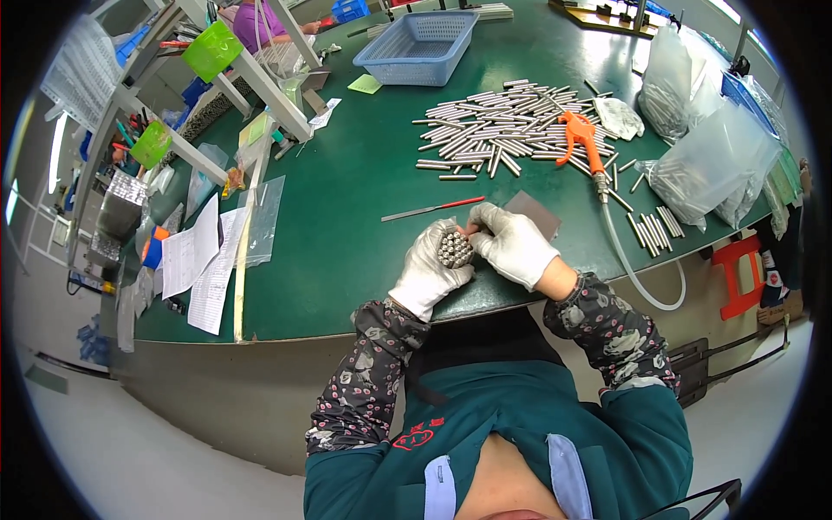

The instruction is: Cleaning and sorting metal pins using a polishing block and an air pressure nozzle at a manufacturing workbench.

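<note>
My left hand (427, 273), in a white glove, grips a bundle of short metal rods (453, 250) with their ends facing up. My right hand (516, 244), also gloved, rests against the bundle's right side, its fingers touching the rods. Both hands sit near the front edge of the green table (347, 191). A thin file with a red handle (433, 209) lies just beyond them, and a grey square pad (536, 212) lies behind my right hand.
A large heap of metal rods (498, 130) lies mid-table with an orange air gun (582, 139) and its hose (641, 286). A blue basket (416, 48) stands at the back. Clear bags of rods (711, 165) sit at right; papers (195, 260) at left. Another person (256, 22) works far back.
</note>
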Tool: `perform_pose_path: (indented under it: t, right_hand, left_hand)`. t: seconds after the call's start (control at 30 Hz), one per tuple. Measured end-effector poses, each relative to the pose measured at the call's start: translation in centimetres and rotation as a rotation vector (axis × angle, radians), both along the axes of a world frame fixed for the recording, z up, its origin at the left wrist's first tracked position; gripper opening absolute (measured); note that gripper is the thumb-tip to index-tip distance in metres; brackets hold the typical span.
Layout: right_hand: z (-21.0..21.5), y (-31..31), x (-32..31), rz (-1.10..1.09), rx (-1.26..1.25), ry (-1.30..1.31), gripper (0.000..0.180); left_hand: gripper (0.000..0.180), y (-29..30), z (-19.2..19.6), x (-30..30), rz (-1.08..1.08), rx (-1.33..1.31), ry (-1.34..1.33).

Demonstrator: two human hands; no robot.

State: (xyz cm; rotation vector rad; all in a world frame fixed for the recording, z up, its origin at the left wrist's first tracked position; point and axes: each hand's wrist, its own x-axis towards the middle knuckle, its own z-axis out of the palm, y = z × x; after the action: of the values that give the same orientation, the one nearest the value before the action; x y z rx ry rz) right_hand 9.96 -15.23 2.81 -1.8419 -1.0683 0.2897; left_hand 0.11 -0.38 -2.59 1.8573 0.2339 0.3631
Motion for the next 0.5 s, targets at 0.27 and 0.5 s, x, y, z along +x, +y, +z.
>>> perform_pose_path:
  t: [0.27,0.5]
  right_hand:
    - [-1.3,0.3,0.5,0.061,0.165,0.131,0.017]
    - [2.2,-2.7,0.9,-0.298,-0.168,-0.451,0.036]
  left_hand:
    - [0.053,-1.3,2.5,-0.2,-0.111,-0.251,-0.002]
    - [0.053,-1.1,2.0,-0.2,-0.08,-0.11,-0.003]
